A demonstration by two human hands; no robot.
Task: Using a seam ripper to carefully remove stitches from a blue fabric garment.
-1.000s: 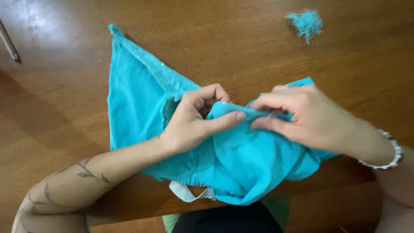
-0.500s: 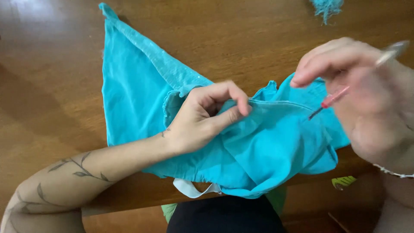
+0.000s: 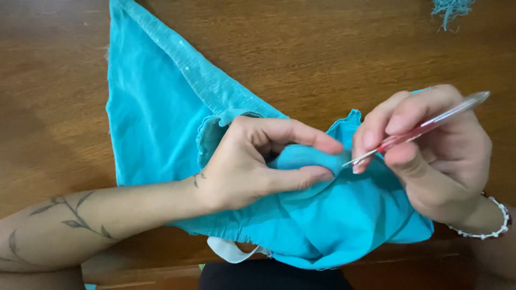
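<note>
A turquoise garment (image 3: 161, 118) lies spread on a brown wooden table (image 3: 333, 48), one corner reaching the far left. My left hand (image 3: 252, 164) pinches a fold of the cloth between thumb and fingers near the middle. My right hand (image 3: 430, 150) grips a slim tool with a clear red handle (image 3: 435, 121); its thin metal tip (image 3: 352, 160) touches the fold right beside my left fingertips. A white elastic strip (image 3: 231, 251) hangs from the garment's near edge.
A small tuft of turquoise threads (image 3: 451, 8) lies at the far right of the table. The table's near edge runs along the bottom, with dark clothing (image 3: 269, 276) below it. A beaded bracelet (image 3: 494, 228) circles my right wrist.
My right hand, which was lifted away with the tool, has come back down and left, bringing the metal tip onto the fold. My left hand keeps pinching the cloth.
</note>
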